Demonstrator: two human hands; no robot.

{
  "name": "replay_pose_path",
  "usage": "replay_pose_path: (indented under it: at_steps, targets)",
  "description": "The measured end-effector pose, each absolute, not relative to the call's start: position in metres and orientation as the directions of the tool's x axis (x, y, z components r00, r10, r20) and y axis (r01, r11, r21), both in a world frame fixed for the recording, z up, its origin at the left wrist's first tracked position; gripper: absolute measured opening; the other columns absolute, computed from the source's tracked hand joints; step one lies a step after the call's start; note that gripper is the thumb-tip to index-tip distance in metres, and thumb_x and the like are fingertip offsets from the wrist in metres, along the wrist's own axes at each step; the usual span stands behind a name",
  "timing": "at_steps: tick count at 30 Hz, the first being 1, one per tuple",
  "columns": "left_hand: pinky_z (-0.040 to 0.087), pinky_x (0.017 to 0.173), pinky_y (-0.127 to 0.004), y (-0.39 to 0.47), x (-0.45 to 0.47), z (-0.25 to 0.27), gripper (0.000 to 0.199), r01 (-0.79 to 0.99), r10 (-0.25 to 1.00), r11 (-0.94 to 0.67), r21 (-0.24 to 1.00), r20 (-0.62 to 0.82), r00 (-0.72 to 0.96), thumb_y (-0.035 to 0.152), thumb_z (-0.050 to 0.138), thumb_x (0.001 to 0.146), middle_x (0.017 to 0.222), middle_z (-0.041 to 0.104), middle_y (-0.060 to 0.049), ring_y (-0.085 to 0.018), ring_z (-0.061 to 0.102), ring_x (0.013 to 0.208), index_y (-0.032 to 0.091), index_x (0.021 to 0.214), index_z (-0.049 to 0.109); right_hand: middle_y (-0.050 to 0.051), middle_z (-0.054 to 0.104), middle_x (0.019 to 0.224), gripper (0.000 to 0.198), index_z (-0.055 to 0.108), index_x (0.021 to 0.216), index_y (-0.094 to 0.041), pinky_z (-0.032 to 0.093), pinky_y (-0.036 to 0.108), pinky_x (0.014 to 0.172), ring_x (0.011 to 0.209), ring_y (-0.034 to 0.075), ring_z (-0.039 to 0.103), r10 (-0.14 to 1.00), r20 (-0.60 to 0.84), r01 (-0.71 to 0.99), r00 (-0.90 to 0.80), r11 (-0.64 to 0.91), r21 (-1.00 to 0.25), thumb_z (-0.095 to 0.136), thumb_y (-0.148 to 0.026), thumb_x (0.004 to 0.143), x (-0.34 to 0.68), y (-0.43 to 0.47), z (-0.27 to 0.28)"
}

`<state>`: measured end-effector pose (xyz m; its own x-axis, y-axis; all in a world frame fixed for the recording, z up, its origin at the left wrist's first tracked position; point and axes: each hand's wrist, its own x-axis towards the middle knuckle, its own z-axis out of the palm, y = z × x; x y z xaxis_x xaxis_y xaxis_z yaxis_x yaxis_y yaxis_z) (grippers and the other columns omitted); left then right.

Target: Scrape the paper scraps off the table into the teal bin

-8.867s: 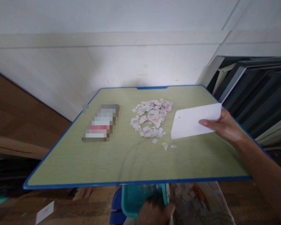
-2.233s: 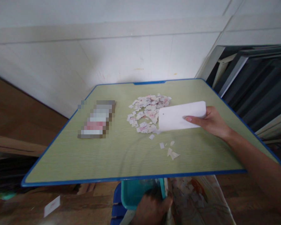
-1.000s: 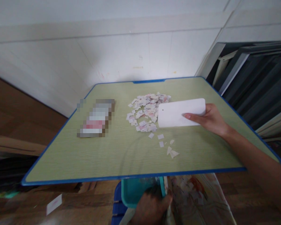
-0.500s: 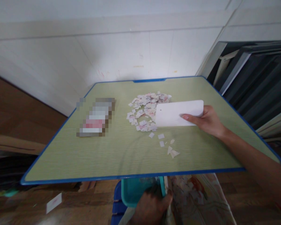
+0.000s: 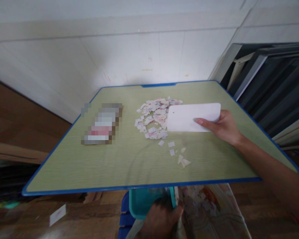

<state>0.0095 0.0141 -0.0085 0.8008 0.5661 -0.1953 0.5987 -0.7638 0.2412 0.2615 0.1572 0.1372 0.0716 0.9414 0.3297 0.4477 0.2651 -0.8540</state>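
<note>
With right fingers (image 5: pixel 201 121), gripping card (image 5: pixel 185 117) by its end, presumably freeing an edge toward scraps (image 5: pixel 159 116) beyond; cannot tell hold of left fingers (image 5: pixel 178 211).

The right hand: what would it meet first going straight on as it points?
Likely the pile of paper scraps, the white card leading the right hand; the card may pass above, as depth is unclear.

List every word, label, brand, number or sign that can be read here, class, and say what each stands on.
No text can be read.
White card in the right hand: no print visible, only a small dark dot.
Paper scraps on the table: pinkish marks, too small to read.
Pixelated object: unreadable.
Sheet on the floor: faint pink marks, too blurred.
</note>
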Motion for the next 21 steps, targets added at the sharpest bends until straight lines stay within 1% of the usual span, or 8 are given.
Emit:
replay_pose_path:
  at_steps: [4, 8, 15, 21]
  targets:
    - [0.044, 0.061, -0.035, 0.0139, 0.0091, -0.0065, 0.043, 0.592, 0.554, -0.768, 0.246, -0.209, 0.806, 0.019, 0.046, 0.075, 0.084, 0.058, -0.006, -0.023, 0.054, 0.074, 0.026, 0.114, 0.032, 0.000, 0.065, 0.077, 0.019, 0.064, 0.075, -0.019, 0.046, 0.023, 0.050, 0.061, 0.014, 0.058, 0.945, 0.327, 0.425, 0.022, 0.287, -0.859, 0.063, -0.030, 0.059, 0.2555, 0.1586, 0.1358]
    - [0.045, 0.059, -0.036, 0.0144, 0.0092, -0.0062, 0.041, 0.600, 0.561, -0.762, 0.242, -0.215, 0.799, 0.020, 0.047, 0.075, 0.084, 0.058, -0.006, -0.023, 0.054, 0.072, 0.026, 0.113, 0.033, 0.000, 0.065, 0.077, 0.018, 0.064, 0.074, -0.021, 0.046, 0.023, 0.051, 0.062, 0.014, 0.059, 0.954, 0.301, 0.409, 0.010, 0.271, -0.872, 0.063, -0.030, 0.059, 0.2541, 0.1585, 0.1372]
    - [0.044, 0.063, -0.035, 0.0146, 0.0084, -0.0063, 0.042, 0.593, 0.552, -0.762, 0.262, -0.218, 0.805, 0.018, 0.045, 0.075, 0.088, 0.057, -0.007, -0.023, 0.054, 0.078, 0.026, 0.114, 0.032, 0.001, 0.064, 0.079, 0.024, 0.063, 0.079, -0.015, 0.044, 0.021, 0.049, 0.059, 0.011, 0.056, 0.959, 0.280, 0.397, 0.051, 0.238, -0.887, 0.062, -0.030, 0.060, 0.2589, 0.1569, 0.1407]
    - [0.044, 0.060, -0.034, 0.0118, 0.0076, -0.0108, 0.047, 0.598, 0.568, -0.763, 0.244, -0.189, 0.801, 0.019, 0.048, 0.073, 0.085, 0.057, -0.006, -0.022, 0.054, 0.073, 0.027, 0.116, 0.030, 0.000, 0.062, 0.070, 0.023, 0.063, 0.073, -0.013, 0.039, 0.018, 0.044, 0.053, 0.009, 0.052, 0.954, 0.281, 0.462, 0.103, 0.204, -0.863, 0.063, -0.030, 0.059, 0.2628, 0.1568, 0.1409]
